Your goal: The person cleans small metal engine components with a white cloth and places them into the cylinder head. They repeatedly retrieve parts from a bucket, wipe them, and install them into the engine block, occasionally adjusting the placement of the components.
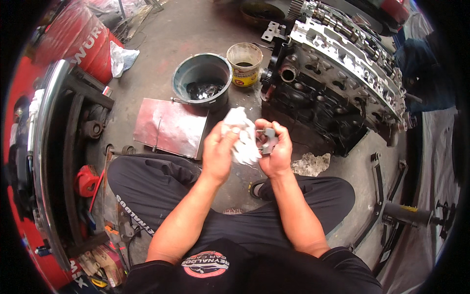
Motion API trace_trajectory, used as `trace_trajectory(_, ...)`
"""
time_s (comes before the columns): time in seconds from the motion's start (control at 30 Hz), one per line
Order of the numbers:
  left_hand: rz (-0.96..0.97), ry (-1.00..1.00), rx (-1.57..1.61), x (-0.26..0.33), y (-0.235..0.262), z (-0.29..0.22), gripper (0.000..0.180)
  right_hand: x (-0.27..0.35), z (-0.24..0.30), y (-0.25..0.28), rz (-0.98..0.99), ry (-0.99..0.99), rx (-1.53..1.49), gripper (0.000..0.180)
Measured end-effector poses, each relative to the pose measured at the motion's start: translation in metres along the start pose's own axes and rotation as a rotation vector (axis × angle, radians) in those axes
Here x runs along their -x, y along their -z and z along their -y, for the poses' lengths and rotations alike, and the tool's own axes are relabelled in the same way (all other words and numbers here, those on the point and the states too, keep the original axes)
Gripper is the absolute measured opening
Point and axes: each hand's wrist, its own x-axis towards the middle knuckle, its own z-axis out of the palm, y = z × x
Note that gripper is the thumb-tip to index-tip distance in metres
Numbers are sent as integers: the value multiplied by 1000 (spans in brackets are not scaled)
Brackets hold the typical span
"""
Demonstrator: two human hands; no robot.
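Note:
Between my knees, at the centre of the head view, both hands are close together. A crumpled white rag (240,134) is bunched in my left hand (217,152), its fingers closed on the cloth. My right hand (279,159) grips a small grey metal engine part (269,140) with a rounded recess in it. The rag's right edge lies against or very near the part; whether they touch is hard to tell. My fingers cover some of both things.
An engine with an exposed cylinder head (338,78) stands at the right. Ahead are a dark bucket (203,66) with dark contents, a yellow-labelled pail (245,76) and a flat reddish panel (169,122). A red drum (93,54) stands far left; a strut (406,214) lies right.

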Motion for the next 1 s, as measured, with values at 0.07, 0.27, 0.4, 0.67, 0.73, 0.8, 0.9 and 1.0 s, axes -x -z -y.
trace_trajectory(0.07, 79, -87, -297, 4, -8, 4, 19, 3, -22, -7, -72, 482, 620, 35)
trace_trajectory(0.27, -74, -186, -620, 13, 2, 7, 10, 17, -21, -17, 15, 337, 670, 33)
trace_trajectory(0.4, -300, -124, -588, 0, 39, 22, 12, 18, -22, -20, 68, 133, 924, 25)
trace_trajectory(0.67, -695, -105, -1384, -66, 188, -14, 41, 4, -8, -8, -90, -285, 214, 42)
trace_trajectory(0.73, -739, 110, -1721, -73, 185, -22, 54, -8, -8, -6, -97, -299, 130, 43)
trace_trajectory(0.8, -757, 135, -1842, -78, 174, -36, 61, -22, -10, -14, -106, -316, 40, 46)
trace_trajectory(0.9, -583, -8, -1727, -128, 124, -59, 62, -38, -10, -14, -124, -286, -58, 49)
trace_trajectory(1.0, -276, 60, -1683, -222, 55, -58, 58, -54, -16, 1, -244, -264, 13, 46)
